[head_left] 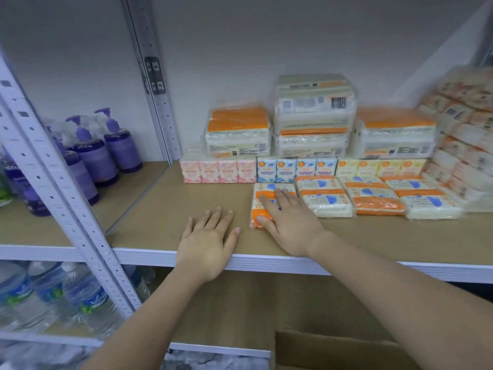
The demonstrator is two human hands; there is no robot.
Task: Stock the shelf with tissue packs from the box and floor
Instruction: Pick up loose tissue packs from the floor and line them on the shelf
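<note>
My right hand (289,222) lies flat on an orange and white tissue pack (262,192) at the front of the shelf board (165,206), thumb against the pack's near left corner. My left hand (208,240) rests palm down on the bare board beside it, fingers spread, holding nothing. To the right lie three more flat tissue packs (324,196). Behind them stands a row of small pink (217,170), blue (296,169) and yellow (381,166) mini tissue packs. Larger wrapped tissue bundles (314,116) are stacked at the back. A cardboard box (333,351) shows at the bottom edge.
Purple pump bottles (101,148) stand on the neighbouring shelf at left, past the white perforated upright (61,193). Water bottles (48,295) fill the lower left shelf. A tall stack of wrapped tissue bundles (466,134) fills the right end of the shelf.
</note>
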